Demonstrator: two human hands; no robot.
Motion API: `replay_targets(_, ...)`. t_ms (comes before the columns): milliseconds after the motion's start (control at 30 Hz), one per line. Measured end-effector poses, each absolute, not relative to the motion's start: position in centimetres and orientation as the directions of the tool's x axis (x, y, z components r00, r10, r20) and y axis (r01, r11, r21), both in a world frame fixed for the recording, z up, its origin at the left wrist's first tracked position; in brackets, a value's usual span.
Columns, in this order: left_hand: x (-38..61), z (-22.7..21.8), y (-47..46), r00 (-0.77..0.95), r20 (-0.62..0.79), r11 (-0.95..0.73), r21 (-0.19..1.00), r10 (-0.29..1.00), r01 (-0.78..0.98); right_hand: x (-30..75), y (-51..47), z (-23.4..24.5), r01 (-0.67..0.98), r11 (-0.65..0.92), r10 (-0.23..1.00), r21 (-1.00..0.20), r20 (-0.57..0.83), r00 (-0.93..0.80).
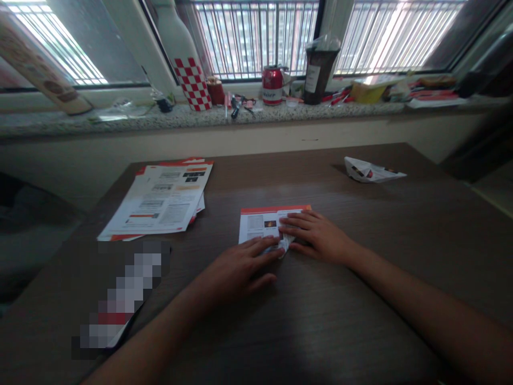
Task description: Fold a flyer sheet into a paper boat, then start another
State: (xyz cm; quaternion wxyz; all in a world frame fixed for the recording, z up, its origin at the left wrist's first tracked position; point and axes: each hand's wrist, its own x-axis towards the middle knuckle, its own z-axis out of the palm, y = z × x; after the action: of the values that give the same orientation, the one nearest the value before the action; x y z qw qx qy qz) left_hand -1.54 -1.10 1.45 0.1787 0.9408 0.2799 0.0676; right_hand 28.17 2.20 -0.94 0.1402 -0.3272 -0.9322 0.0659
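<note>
A printed sheet of paper point(256, 220) with an orange-red top edge lies flat in the middle of the brown table. Its near part is folded into a point toward me. My left hand point(246, 264) rests across the lower left of the paper, fingers stretched out. From the right, my right hand point(315, 235) lies flat with spread fingers over the paper's right side. The fingertips of both hands are close together over the folded part and hide some of it. Neither hand grasps anything.
A stack of printed sheets point(168, 198) lies at the back left. In front of it is a blurred-out object point(128, 299). A folded paper boat point(371, 171) stands at the back right. The windowsill holds a checkered bottle point(192, 80), a red can point(272, 85) and a dark cup point(318, 75).
</note>
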Motion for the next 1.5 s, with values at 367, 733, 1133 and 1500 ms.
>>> replay_targets(367,-1.44,1.47,-1.11,0.83,0.031,-0.774,0.381,0.557,0.505,28.24,2.32,-1.28,0.6,0.778,0.628,-0.185,0.215,-0.748)
replay_targets(733,-0.87,1.8,-1.31,0.84,0.003,-0.799,0.311,0.542,0.515,28.05,2.24,-1.08,0.61,0.769,0.639,-0.19,0.207,-0.741)
replay_targets(1133,-0.85,1.85,-1.4,0.839,-0.004,-0.802,0.294,0.543,0.52,28.1,2.21,-1.01,0.592,0.771,0.636,-0.235,0.232,-0.736)
replay_targets(1500,-1.59,1.98,-1.12,0.864,0.013,-0.805,0.373,0.503,0.462,27.74,2.26,-0.9,0.608,0.747,0.665,-0.271,0.26,-0.701)
